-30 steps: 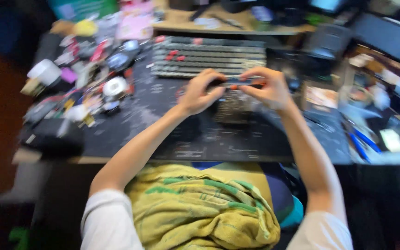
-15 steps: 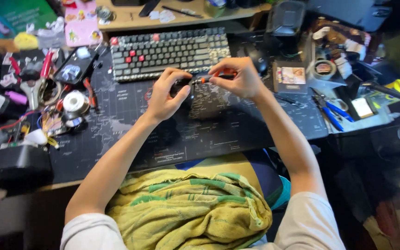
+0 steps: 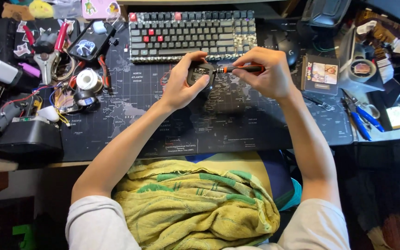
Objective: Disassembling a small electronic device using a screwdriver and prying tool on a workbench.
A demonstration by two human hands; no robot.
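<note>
The left hand (image 3: 181, 83) is closed around a small black device (image 3: 199, 73), largely hidden by fingers, above the map desk mat (image 3: 116, 120); an orange-handled screwdriver (image 3: 239, 69) is gripped by the right hand (image 3: 267, 74), tip obscured

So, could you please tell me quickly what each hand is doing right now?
Left hand: closed on a small black device.
Right hand: closed on an orange-handled screwdriver, tip at the device.

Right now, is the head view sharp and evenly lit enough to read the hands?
Head view: sharp, no motion blur; left hand and right hand clearly lit over the desk mat; edges and right corner fall into dark shadow; slight wide-angle bending at the borders.
</note>
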